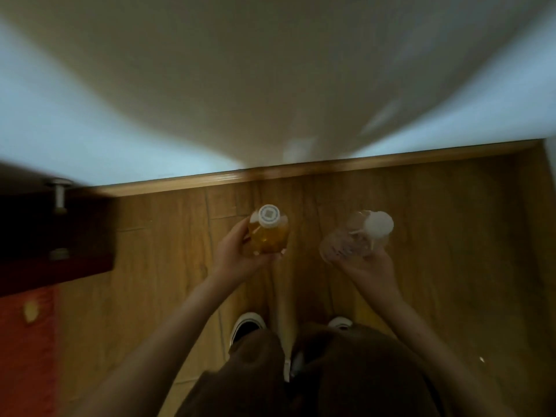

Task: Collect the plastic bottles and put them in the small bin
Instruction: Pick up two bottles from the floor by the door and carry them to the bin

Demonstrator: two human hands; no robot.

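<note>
Both hands are up in front of me, each carrying a bottle. My left hand (237, 254) cups the amber bottle (267, 239) from the near left side, thumb up along its left wall and fingers curled under it. That bottle stands nearly upright, and I'm looking straight down on its white cap (268, 216), which has a square printed mark. My right hand (368, 267) is palm up with its fingers wrapped round the near end of the clear bottle (346, 242). This one tilts, its plain white lid (378, 223) leaning off to the far right. The picture is blurred, so I can't make out exactly how those fingers lie.

The two bottles sit side by side, apart, amber on the left and clear on the right. Both are held above the wooden floor (451, 236), just short of the skirting board (301, 171) and the pale wall (270, 85) beyond it.

Below the hands I see my two shoes, the left shoe (248, 325) and the right shoe (340, 322). Far left there's a dark cabinet (45, 236) with a metal knob (59, 191), and a red mat (27, 356) lies on the floor nearer me.
</note>
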